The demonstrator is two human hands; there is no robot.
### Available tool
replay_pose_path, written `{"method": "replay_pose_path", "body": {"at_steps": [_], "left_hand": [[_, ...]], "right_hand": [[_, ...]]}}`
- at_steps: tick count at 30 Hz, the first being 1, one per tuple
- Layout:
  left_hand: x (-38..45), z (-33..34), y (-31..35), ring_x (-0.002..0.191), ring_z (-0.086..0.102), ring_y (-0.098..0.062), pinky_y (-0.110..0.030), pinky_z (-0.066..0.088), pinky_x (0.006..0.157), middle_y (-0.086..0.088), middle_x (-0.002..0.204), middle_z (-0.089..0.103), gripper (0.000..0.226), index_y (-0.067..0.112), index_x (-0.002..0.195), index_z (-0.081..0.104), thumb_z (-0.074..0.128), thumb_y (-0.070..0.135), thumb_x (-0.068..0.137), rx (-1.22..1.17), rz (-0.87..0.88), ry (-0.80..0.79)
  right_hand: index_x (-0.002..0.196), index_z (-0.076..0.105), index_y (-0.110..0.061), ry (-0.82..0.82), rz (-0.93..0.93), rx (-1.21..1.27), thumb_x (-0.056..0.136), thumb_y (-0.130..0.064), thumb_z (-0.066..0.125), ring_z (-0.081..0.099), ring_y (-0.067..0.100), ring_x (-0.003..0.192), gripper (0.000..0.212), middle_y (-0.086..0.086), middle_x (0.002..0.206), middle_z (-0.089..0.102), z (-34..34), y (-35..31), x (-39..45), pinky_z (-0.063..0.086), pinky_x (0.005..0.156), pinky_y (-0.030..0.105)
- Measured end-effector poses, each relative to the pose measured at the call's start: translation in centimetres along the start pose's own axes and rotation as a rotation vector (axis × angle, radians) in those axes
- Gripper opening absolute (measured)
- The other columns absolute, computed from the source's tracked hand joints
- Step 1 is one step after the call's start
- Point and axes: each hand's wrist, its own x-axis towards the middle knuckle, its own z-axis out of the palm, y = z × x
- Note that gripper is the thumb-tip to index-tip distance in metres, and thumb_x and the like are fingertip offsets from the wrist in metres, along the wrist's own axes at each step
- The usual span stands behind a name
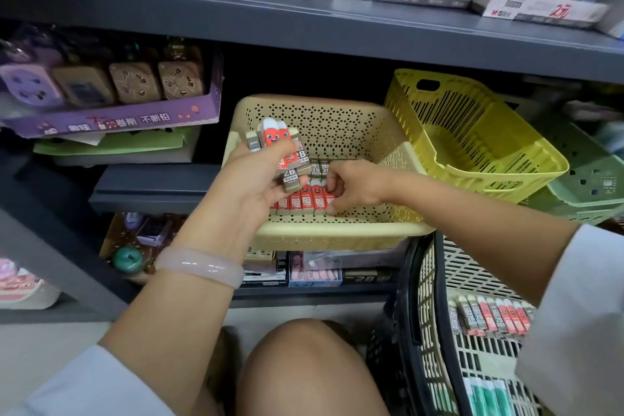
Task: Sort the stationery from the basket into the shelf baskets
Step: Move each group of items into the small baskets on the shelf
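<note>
Holding a fistful of erasers point(287, 152) in our left hand point(260, 179), right hand point(354, 186) pinching one in the beige basket point(337, 233); they're probably light, stiff little blocks, easiest grabbed by the long sides.

Red and grey 2B erasers point(305, 200) in neat row, upright, inside beige perforated shelf basket point(337, 132); more erasers point(493, 316) in cream source basket point(472, 273).

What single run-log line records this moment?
left hand: holds erasers | right hand: placing eraser row | beige basket: partly filled
</note>
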Motion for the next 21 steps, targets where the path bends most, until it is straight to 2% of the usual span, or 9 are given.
{"method": "replay_pose_path", "body": {"at_steps": [1, 3, 5, 8, 11, 13, 15, 18, 21], "left_hand": [[0.0, 0.0, 0.0, 0.069, 0.065, -0.021, -0.031, 0.058, 0.053, -0.009, 0.083, 0.062, 0.017, 0.015, 0.088, 0.055, 0.066, 0.005, 0.081, 0.002, -0.002, -0.001], [0.0, 0.0, 0.1, 0.064, 0.066, -0.02, -0.031, 0.058, 0.052, -0.01, 0.082, 0.063, 0.016, 0.014, 0.088, 0.055, 0.066, 0.005, 0.08, 0.011, -0.007, -0.004], [0.0, 0.0, 0.2, 0.057, 0.068, -0.018, -0.03, 0.058, 0.052, -0.01, 0.081, 0.064, 0.017, 0.014, 0.089, 0.056, 0.068, 0.006, 0.079, 0.023, -0.011, -0.014], [0.0, 0.0, 0.2, 0.058, 0.069, -0.018, -0.03, 0.058, 0.052, -0.011, 0.08, 0.066, 0.017, 0.014, 0.089, 0.057, 0.069, 0.007, 0.079, 0.021, -0.012, -0.015], [0.0, -0.2, 0.4, 0.06, 0.067, -0.019, -0.031, 0.059, 0.054, -0.012, 0.081, 0.064, 0.015, 0.008, 0.095, 0.057, 0.066, 0.007, 0.082, 0.024, 0.013, 0.003], [0.0, -0.4, 0.6, 0.062, 0.065, -0.019, -0.032, 0.059, 0.056, -0.012, 0.082, 0.063, 0.02, 0.006, 0.102, 0.057, 0.064, 0.007, 0.083, 0.02, 0.058, 0.026], [0.2, -0.9, 1.2, 0.062, 0.065, -0.017, -0.031, 0.059, 0.057, -0.011, 0.084, 0.063, 0.016, 0.008, 0.099, 0.057, 0.063, 0.008, 0.084, 0.023, 0.118, 0.036], [0.8, -1.9, 2.7, 0.061, 0.066, -0.015, -0.027, 0.058, 0.055, -0.011, 0.084, 0.063, 0.012, 0.011, 0.096, 0.056, 0.061, 0.007, 0.085, 0.051, 0.211, 0.08], [1.4, -2.8, 3.5, 0.056, 0.066, -0.016, -0.028, 0.058, 0.054, -0.014, 0.083, 0.062, 0.013, 0.01, 0.099, 0.056, 0.059, 0.007, 0.086, 0.025, 0.204, 0.11]], "right_hand": [[0.097, 0.051, -0.014, 0.068, -0.033, 0.083, 0.084, -0.026, 0.064, 0.055, 0.015, 0.087, 0.022, -0.001, 0.093, 0.056, -0.3, -0.3, -0.1, 0.05, 0.082, 0.029], [0.096, 0.055, -0.014, 0.184, -0.109, 0.47, 0.092, -0.025, 0.054, 0.055, 0.012, 0.078, 0.012, 0.0, 0.088, 0.057, -1.3, -1.2, -0.3, 0.051, 0.073, 0.025], [0.097, 0.058, -0.016, 0.164, -0.195, 0.817, 0.095, -0.025, 0.049, 0.054, 0.01, 0.072, 0.013, 0.002, 0.086, 0.058, -2.0, -2.2, -0.3, 0.05, 0.065, 0.021], [0.104, 0.059, -0.012, 0.126, -0.205, 0.969, 0.09, -0.017, 0.057, 0.055, 0.007, 0.068, 0.015, 0.003, 0.084, 0.06, -2.2, -3.1, 0.2, 0.049, 0.06, 0.015], [0.097, 0.056, -0.014, 0.202, -0.111, 1.17, 0.087, -0.01, 0.06, 0.058, 0.005, 0.062, 0.011, 0.002, 0.078, 0.062, -2.4, -2.9, 1.0, 0.051, 0.059, 0.015], [0.089, 0.055, -0.015, 0.333, 0.019, 1.209, 0.087, -0.008, 0.061, 0.056, 0.007, 0.06, 0.01, 0.004, 0.079, 0.061, -2.6, -2.2, 1.7, 0.053, 0.058, 0.016], [0.09, 0.057, -0.011, 0.376, 0.157, 1.128, 0.088, -0.006, 0.059, 0.055, 0.009, 0.059, 0.006, 0.007, 0.085, 0.06, -2.6, -1.8, 2.8, 0.052, 0.06, 0.018], [0.112, 0.059, -0.002, 0.246, 0.294, 0.992, 0.092, -0.008, 0.053, 0.054, 0.007, 0.059, 0.021, 0.003, 0.08, 0.056, -2.5, -2.6, 4.6, 0.052, 0.06, 0.017], [0.119, 0.053, 0.002, 0.121, 0.343, 0.895, 0.094, -0.009, 0.05, 0.052, 0.007, 0.062, 0.028, 0.005, 0.082, 0.054, -2.1, -3.9, 6.3, 0.052, 0.072, 0.024]]}}
